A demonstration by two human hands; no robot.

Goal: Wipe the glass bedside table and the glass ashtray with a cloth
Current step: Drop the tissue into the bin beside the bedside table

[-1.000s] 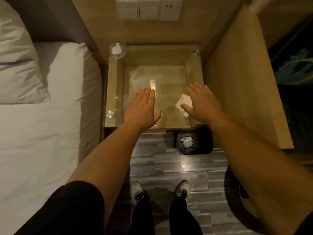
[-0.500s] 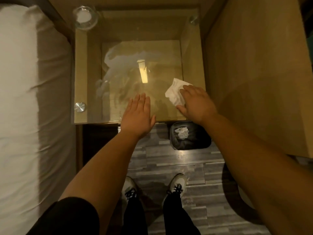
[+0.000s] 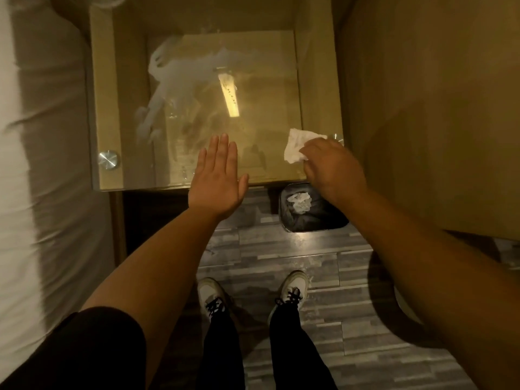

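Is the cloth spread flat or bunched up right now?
Bunched up: the cloth is crumpled under the right hand at the glass table's near right corner.

At the top left of the frame I see only the lower rim of the glass ashtray (image 3: 108, 0); the rest is cut off. My right hand (image 3: 333, 170) hides part of the cloth (image 3: 297, 149).
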